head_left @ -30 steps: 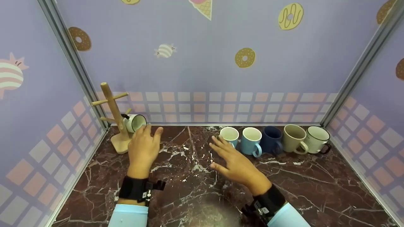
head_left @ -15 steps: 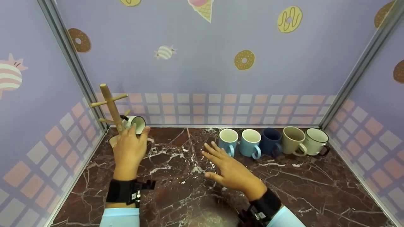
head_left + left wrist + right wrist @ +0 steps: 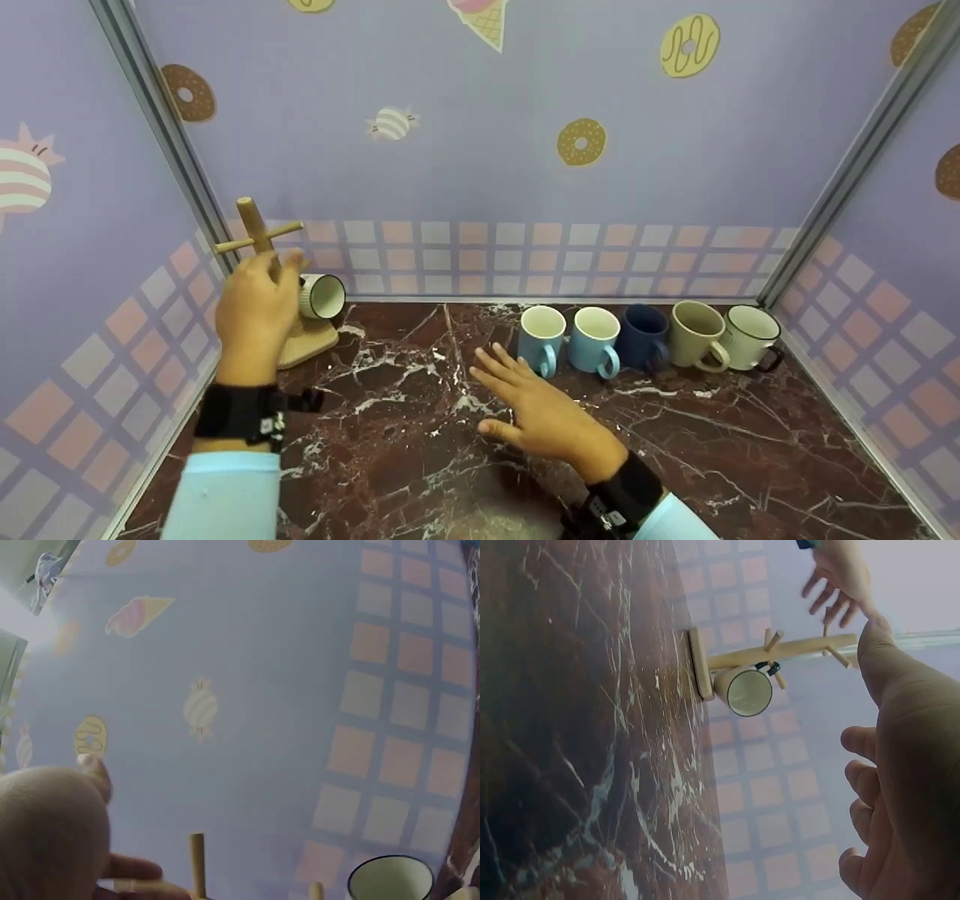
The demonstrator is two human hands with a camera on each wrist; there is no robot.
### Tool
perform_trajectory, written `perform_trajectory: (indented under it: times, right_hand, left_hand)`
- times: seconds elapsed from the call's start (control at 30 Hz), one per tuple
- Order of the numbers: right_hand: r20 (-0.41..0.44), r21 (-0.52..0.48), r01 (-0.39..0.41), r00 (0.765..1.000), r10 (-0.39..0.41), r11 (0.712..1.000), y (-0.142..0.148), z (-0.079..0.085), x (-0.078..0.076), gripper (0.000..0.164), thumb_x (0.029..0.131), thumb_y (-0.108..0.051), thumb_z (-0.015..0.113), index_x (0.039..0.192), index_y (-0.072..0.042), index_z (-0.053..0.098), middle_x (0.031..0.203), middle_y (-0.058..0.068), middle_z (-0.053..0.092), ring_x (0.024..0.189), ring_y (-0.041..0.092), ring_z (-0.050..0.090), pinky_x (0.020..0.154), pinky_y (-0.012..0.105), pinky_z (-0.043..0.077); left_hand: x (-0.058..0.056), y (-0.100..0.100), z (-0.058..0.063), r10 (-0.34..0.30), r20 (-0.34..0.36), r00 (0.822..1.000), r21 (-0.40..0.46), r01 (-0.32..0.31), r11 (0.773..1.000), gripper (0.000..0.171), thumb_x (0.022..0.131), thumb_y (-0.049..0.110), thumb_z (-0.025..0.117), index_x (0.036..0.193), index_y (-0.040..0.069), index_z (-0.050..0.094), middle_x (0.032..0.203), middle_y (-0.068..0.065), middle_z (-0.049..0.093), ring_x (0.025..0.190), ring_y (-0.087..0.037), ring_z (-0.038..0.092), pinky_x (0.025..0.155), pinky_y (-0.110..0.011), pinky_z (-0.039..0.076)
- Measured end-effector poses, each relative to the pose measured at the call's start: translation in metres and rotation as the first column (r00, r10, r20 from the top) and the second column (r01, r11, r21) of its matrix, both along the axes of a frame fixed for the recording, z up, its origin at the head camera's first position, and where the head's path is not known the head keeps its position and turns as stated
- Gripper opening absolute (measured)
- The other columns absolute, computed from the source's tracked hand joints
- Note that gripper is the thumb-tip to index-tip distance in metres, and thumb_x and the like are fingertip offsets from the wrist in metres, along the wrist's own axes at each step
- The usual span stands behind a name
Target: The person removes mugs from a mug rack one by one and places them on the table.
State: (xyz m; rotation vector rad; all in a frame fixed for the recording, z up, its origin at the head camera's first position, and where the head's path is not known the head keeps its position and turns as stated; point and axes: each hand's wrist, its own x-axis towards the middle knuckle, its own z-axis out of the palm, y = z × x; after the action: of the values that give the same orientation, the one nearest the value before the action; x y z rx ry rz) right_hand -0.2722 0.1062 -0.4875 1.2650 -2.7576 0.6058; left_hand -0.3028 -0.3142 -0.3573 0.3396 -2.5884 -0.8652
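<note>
My left hand (image 3: pixel 257 311) is held in front of the wooden mug rack (image 3: pixel 253 217), covering part of its post in the head view. The right wrist view shows that hand (image 3: pixel 844 574) with its fingers spread, holding nothing. A white mug (image 3: pixel 324 297) with a dark rim hangs sideways low on the rack, its handle over a peg; the left hand hides part of that handle in the head view. My right hand (image 3: pixel 544 416) hovers over the tabletop with fingers extended, nearest to the leftmost light blue mug (image 3: pixel 538 345).
Right of that mug, a row continues with another light blue mug (image 3: pixel 592 349), a navy mug (image 3: pixel 641 341), a beige mug (image 3: pixel 694 337) and a white mug (image 3: pixel 750 341) with a black handle. All stand upright near the back wall (image 3: pixel 465 165) on the marbled table (image 3: pixel 420 465).
My left hand has moved left, from in front of the hanging mug to the rack's post. The right hand has shifted slightly left and nearer. The standing mugs stay put.
</note>
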Motion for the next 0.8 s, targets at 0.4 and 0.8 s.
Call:
perform_trajectory:
  times: [0.4, 0.8]
  right_hand:
    - [-0.037, 0.032, -0.025, 0.999, 0.027, 0.999, -0.005, 0.006, 0.007, 0.089, 0.111, -0.074, 0.049, 0.181, -0.022, 0.030, 0.192, -0.004, 0.010, 0.180, 0.029, 0.010, 0.146, 0.056, 0.017]
    - [-0.026, 0.024, -0.020, 0.999, 0.021, 1.000, -0.003, 0.005, 0.007, 0.089, 0.111, -0.075, 0.047, 0.181, -0.023, 0.030, 0.191, -0.005, 0.010, 0.180, 0.029, 0.009, 0.145, 0.056, 0.017]
  left_hand:
    - [-0.049, -0.046, 0.059, 0.137, 0.053, 0.989, -0.166, -0.127, 0.978, 0.091, 0.114, 0.072, 0.044, 0.159, -0.008, 0.051, 0.159, -0.037, 0.054, 0.145, -0.059, 0.052, 0.118, -0.073, 0.050]
    - [-0.082, -0.059, 0.073, 0.166, 0.108, 0.980, -0.313, -0.125, 0.942, 0.077, 0.111, 0.065, 0.062, 0.123, -0.010, 0.067, 0.117, -0.037, 0.072, 0.104, -0.056, 0.073, 0.071, -0.058, 0.061]
